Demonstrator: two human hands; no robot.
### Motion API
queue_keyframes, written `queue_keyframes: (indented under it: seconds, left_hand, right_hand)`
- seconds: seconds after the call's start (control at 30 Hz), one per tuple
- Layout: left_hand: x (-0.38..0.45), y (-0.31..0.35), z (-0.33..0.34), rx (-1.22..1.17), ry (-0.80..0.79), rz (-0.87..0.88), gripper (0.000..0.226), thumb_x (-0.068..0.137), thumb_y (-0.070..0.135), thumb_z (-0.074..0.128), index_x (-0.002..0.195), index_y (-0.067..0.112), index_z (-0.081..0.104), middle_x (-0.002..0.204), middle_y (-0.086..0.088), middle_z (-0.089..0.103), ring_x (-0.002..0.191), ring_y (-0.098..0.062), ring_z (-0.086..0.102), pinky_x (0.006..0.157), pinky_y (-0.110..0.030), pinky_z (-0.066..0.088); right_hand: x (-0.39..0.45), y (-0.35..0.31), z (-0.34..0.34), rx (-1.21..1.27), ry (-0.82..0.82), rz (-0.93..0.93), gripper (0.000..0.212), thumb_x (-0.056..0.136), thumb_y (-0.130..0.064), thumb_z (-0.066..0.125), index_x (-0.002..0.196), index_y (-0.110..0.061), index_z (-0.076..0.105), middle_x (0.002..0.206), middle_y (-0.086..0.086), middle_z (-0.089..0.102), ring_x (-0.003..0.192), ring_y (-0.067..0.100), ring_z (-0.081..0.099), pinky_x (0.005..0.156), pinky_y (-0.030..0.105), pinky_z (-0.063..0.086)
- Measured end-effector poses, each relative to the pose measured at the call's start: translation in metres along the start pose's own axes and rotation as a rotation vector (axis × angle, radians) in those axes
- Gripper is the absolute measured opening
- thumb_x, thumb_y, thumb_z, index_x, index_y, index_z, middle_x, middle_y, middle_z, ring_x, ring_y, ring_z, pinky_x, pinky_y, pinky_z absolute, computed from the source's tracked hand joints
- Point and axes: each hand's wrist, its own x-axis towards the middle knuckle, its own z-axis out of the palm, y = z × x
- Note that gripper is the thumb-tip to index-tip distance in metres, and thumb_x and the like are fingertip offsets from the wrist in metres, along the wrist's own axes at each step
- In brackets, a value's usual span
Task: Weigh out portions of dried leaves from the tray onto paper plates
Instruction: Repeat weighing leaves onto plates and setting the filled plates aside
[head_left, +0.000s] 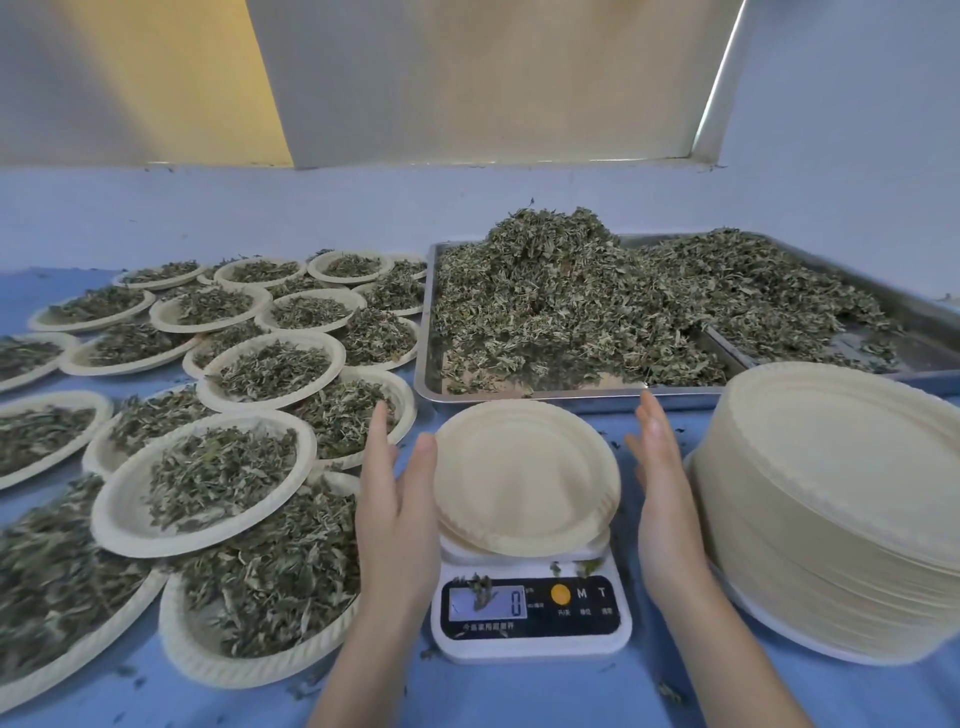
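An empty paper plate (524, 475) sits on a white kitchen scale (530, 613) whose display reads 0. The left hand (397, 514) and right hand (662, 499) flank the plate with fingers straight and released, the left thumb at its rim. Dried leaves (571, 306) are heaped in the metal tray (428, 374) behind. Filled plates (208, 483) crowd the blue counter (519, 696) at left; a plate stack (836, 499) stands right.

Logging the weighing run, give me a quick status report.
Left hand and right hand open, flanking the empty paper plate on the scale. Display reads zero. Stray leaf bits on it.
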Motion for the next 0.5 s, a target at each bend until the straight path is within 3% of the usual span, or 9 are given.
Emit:
queue_keyframes:
  seconds: [0.1, 0.23, 0.4, 0.5]
  left_hand:
    - [0.0018, -0.0014, -0.001, -0.022, -0.004, 0.009, 0.062, 0.082, 0.065, 0.041, 0.141, 0.054, 0.024, 0.116, 0.056, 0.026, 0.118, 0.024, 0.028, 0.1, -0.023, 0.025]
    - [0.0035, -0.001, -0.0011, -0.063, -0.008, 0.009, 0.057, 0.082, 0.062, 0.043, 0.136, 0.057, 0.027, 0.116, 0.053, 0.033, 0.129, 0.008, 0.033, 0.104, -0.028, 0.03]
    - [0.0044, -0.001, -0.0016, -0.091, 0.005, 0.007, 0.053, 0.083, 0.059, 0.047, 0.133, 0.058, 0.03, 0.116, 0.051, 0.035, 0.13, 0.006, 0.035, 0.108, -0.031, 0.031]
    - [0.0048, 0.0046, -0.0012, -0.08, -0.004, 0.0, 0.047, 0.093, 0.049, 0.048, 0.136, 0.054, 0.03, 0.122, 0.047, 0.036, 0.13, 0.006, 0.034, 0.106, -0.029, 0.03]
  right_hand:
    - [-0.0001, -0.0014, 0.0001, -0.007, 0.001, -0.005, 0.057, 0.069, -0.079, 0.033, 0.123, -0.063, 0.029, 0.149, -0.024, 0.028, 0.138, -0.001, 0.026, 0.118, 0.04, 0.017]
    - [-0.0007, -0.0019, 0.0001, -0.015, -0.011, 0.012, 0.056, 0.068, -0.081, 0.033, 0.122, -0.065, 0.03, 0.15, -0.022, 0.029, 0.138, 0.0, 0.027, 0.118, 0.041, 0.018]
    - [-0.0029, -0.0018, 0.0007, -0.03, -0.02, 0.027, 0.057, 0.068, -0.082, 0.034, 0.122, -0.065, 0.03, 0.148, -0.023, 0.03, 0.138, -0.001, 0.027, 0.118, 0.041, 0.019]
    - [-0.0036, -0.0076, 0.0032, -0.039, -0.008, 0.026, 0.057, 0.077, -0.077, 0.036, 0.131, -0.058, 0.029, 0.14, -0.034, 0.03, 0.137, -0.005, 0.025, 0.117, 0.034, 0.019]
